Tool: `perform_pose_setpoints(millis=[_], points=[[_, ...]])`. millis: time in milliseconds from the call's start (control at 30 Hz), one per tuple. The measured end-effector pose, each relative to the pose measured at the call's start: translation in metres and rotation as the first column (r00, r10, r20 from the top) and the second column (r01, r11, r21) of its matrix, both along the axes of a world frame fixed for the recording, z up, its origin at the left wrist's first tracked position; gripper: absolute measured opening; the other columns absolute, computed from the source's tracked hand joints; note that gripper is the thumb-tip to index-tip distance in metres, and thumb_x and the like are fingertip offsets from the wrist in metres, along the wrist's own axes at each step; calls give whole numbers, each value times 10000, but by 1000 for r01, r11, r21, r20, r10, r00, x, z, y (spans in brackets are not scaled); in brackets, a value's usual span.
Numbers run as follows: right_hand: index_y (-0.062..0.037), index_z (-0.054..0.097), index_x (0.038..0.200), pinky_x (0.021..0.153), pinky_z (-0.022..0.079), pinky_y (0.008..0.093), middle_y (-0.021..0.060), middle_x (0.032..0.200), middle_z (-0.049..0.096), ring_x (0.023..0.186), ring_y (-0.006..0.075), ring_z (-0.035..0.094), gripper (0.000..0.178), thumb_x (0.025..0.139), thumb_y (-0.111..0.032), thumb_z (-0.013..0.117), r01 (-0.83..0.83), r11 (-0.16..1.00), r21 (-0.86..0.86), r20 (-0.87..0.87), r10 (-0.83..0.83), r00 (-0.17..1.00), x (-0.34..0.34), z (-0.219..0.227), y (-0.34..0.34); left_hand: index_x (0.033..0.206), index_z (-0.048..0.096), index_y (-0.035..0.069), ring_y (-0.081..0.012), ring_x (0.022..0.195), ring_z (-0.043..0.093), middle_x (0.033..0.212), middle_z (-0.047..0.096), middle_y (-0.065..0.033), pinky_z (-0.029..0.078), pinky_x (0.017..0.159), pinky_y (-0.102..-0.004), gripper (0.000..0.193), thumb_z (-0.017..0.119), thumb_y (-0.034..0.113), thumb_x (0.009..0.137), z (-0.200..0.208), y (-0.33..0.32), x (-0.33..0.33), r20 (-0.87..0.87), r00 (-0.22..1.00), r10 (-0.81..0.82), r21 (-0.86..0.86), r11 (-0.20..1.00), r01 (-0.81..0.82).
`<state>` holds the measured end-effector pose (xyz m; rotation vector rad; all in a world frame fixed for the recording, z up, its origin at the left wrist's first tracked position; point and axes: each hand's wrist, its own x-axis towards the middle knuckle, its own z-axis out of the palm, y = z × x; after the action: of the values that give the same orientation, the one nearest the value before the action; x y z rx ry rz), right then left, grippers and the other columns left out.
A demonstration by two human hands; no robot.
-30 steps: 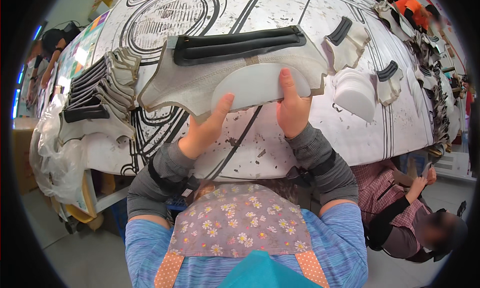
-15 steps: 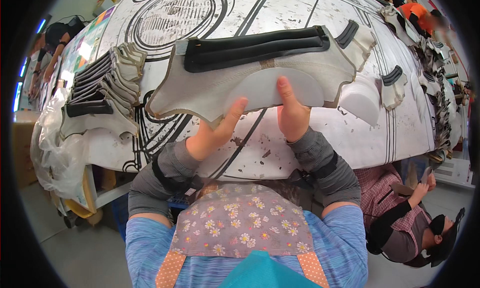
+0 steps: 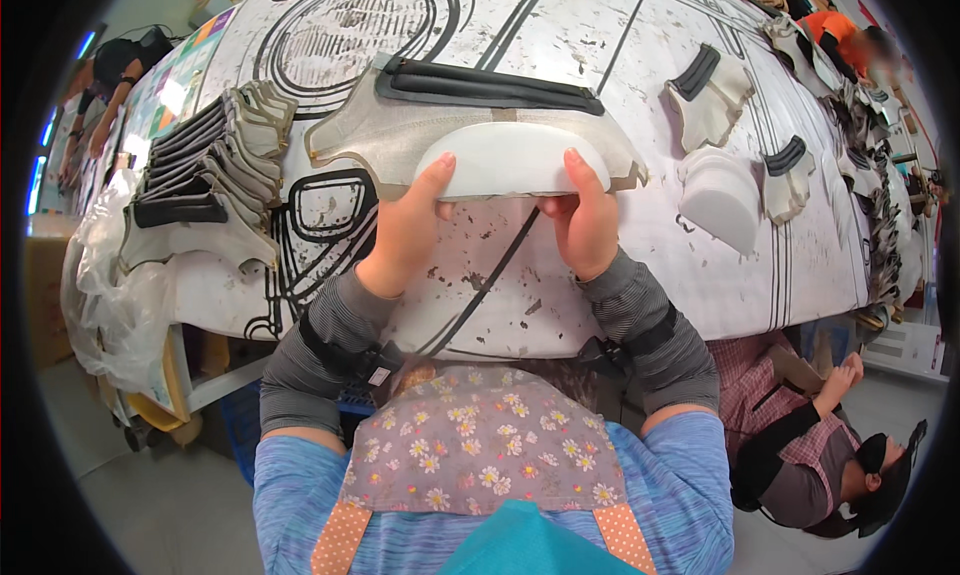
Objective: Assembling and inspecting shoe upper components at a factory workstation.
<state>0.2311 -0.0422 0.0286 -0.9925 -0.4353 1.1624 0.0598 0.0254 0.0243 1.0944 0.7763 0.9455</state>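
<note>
Both my hands hold a grey fabric shoe upper (image 3: 360,125) with a black padded collar (image 3: 490,87) along its far edge. A white half-moon stiffener piece (image 3: 510,158) lies on the upper along its near edge. My left hand (image 3: 408,225) grips the near edge at the left, its thumb on the stiffener's left end. At the right end, my right hand (image 3: 585,220) pinches the edge with its thumb on top of the white piece. The fingers of both hands are mostly hidden under the upper.
A stack of similar uppers (image 3: 205,180) lies at the left, beside clear plastic bags (image 3: 110,305). To the right are stacked white half-moon pieces (image 3: 722,197) and two loose uppers (image 3: 710,95). Co-workers stand at the left, the far right and the near right (image 3: 820,445).
The upper has moved left and tilted, its near edge raised. My left hand has shifted left to the stiffener's end, so both thumbs now press its two ends.
</note>
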Motion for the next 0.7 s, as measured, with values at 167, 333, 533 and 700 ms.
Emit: perform_pose_setpoints(millis=[167,333,533,700], points=[[-9,607,907,566,446,277,47,769,599,652,176,567,186,890,-189,562,115,987,108,663,-158,732,5,-16,0,958,630,-2,-74,639,539,782,613,-9,427,550,-221,196,570,175,899,-1,-2,4,-243,970,-9,47,999,21],[35,612,926,630,483,357,143,809,640,733,307,623,152,850,-92,577,93,947,306,932,-318,173,-10,-9,-2,997,616,-35,-240,763,627,902,655,-106,485,687,-330,217,618,120,844,-21,-6,-2,-362,624,693,919,150,366],[45,619,929,627,482,359,156,804,643,721,311,622,146,858,-68,559,41,959,279,960,-279,7,-13,-4,-5,970,626,-8,-209,690,611,845,645,-91,477,618,-305,173,611,112,846,-21,-3,14,-129,896,426,822,551,-143],[-18,572,811,493,357,208,-10,650,507,533,61,443,205,941,-147,480,-107,990,95,626,25,780,-16,11,-19,929,605,20,-94,535,501,729,584,-22,393,481,-222,176,536,181,917,-6,-6,2,-92,995,23,219,976,-2]])
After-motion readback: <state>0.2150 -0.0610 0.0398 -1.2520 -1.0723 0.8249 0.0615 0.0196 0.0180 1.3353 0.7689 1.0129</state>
